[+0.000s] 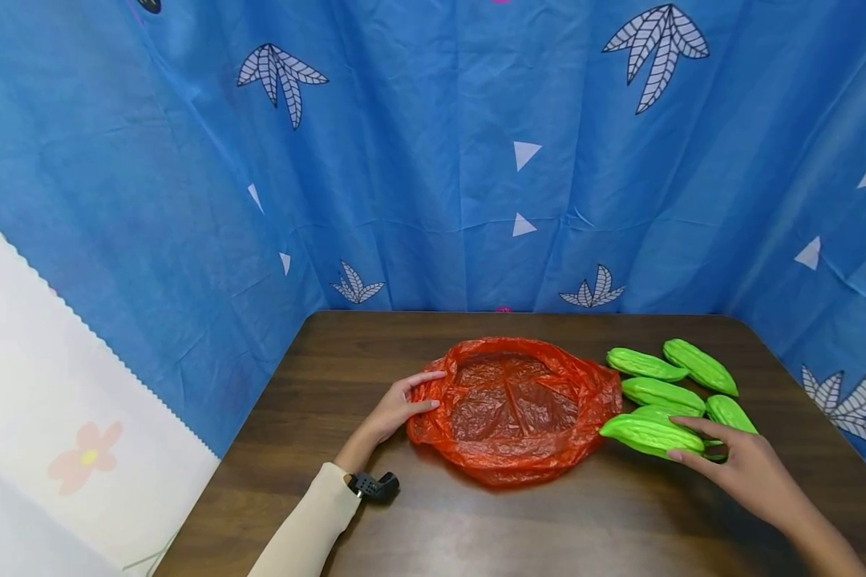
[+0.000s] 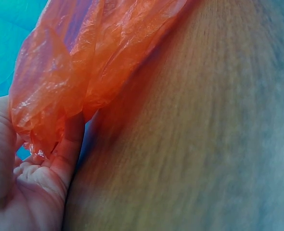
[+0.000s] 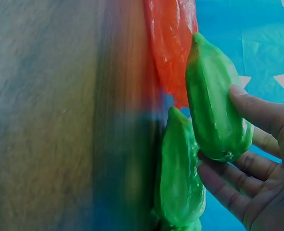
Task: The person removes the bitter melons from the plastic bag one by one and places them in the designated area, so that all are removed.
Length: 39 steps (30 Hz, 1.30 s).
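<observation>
A red plastic bag (image 1: 505, 465) lies spread on the table with its mouth facing up. My left hand (image 1: 397, 407) holds its left edge; in the left wrist view the gathered bag film (image 2: 50, 91) sits between thumb and fingers. At the right, my right hand (image 1: 736, 461) grips a bright green ridged gourd (image 1: 649, 431) by its blunt end. The gourd's pointed tip is towards the bag's right end. In the right wrist view the held gourd (image 3: 214, 96) is raised, thumb on one side and fingers on the other, above another green gourd (image 3: 180, 173).
More green gourds lie right of the bag: one (image 1: 645, 365) near its right end, one (image 1: 700, 366) farther back, others beside my right hand. A dark wooden table (image 1: 476, 529) carries everything. A blue patterned curtain (image 1: 418, 160) hangs behind it.
</observation>
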Motion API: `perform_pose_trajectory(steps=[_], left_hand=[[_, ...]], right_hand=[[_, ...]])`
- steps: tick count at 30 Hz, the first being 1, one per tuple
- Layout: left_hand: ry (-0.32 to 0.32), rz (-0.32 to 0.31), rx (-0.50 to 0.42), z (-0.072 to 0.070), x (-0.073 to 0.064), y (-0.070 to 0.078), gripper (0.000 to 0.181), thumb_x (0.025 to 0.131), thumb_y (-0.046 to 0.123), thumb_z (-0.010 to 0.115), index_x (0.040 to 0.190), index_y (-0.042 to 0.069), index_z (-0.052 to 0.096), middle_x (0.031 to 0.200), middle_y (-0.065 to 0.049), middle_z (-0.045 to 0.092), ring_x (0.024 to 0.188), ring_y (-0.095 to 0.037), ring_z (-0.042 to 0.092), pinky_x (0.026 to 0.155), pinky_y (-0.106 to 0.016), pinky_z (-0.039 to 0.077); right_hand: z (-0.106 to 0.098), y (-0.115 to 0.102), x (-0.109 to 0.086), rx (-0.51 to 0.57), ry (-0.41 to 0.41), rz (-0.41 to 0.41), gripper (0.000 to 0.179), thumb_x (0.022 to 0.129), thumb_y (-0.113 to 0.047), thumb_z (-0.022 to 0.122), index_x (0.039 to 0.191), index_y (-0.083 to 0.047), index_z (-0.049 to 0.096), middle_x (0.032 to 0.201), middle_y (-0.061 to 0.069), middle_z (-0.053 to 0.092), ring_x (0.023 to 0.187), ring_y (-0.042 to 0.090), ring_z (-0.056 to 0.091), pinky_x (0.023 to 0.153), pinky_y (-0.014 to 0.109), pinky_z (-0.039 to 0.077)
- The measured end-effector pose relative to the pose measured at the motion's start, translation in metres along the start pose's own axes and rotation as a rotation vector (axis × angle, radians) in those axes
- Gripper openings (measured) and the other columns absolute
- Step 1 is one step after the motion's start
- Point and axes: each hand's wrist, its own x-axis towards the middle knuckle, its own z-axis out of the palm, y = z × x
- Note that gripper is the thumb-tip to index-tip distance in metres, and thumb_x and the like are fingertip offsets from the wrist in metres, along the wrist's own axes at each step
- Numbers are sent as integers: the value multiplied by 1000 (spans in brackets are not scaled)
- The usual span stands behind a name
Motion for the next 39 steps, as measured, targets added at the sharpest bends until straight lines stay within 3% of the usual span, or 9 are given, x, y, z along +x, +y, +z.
perform_pose_trajectory(steps=[6,11,18,23,28,34,39], left_hand=[[0,10,11,2,0,0,52,96,9,70,146,13,57,152,-12,47,117,-25,60,89,-32,57],[-6,11,1,3,1,0,52,96,9,70,146,13,56,152,-12,46,120,-25,59,90,-33,57],[0,5,1,5,0,2,52,96,8,70,146,13,56,152,-13,46,119,-26,59,90,-33,57],[6,4,2,5,2,3,52,95,8,71,145,12,57,152,-12,46,120,-25,59,90,-32,57],[5,7,2,4,3,2,52,96,7,70,146,10,55,152,-14,46,117,-25,61,89,-30,57],[8,12,32,1,2,2,51,97,9,68,146,9,55,153,-15,45,111,-23,65,86,-30,58],[14,3,117,-2,-1,3,48,98,18,69,145,15,58,153,-15,45,102,-21,69,82,-32,59]], right_hand=[[-3,7,-3,-20,-63,42,51,87,-31,82,129,-6,68,111,19,71,61,4,48,53,28,36],[-4,11,-5,-23,-123,68,51,88,-32,80,130,-6,68,115,20,70,70,7,57,56,30,45],[-4,13,-6,-17,-130,70,50,87,-31,81,128,-5,69,116,20,70,75,6,60,57,29,46],[-1,15,-6,-17,-121,45,48,85,-30,83,125,-6,71,115,19,71,75,0,56,56,27,44],[2,16,-6,-25,-138,18,48,84,-30,84,123,-5,72,114,19,72,76,3,61,57,28,46],[4,13,-3,-85,-169,-40,48,82,-30,84,119,-2,72,104,11,74,62,1,46,56,26,38],[6,9,1,-151,-205,-66,50,79,-33,85,116,-2,73,96,4,74,70,13,63,58,31,49]])
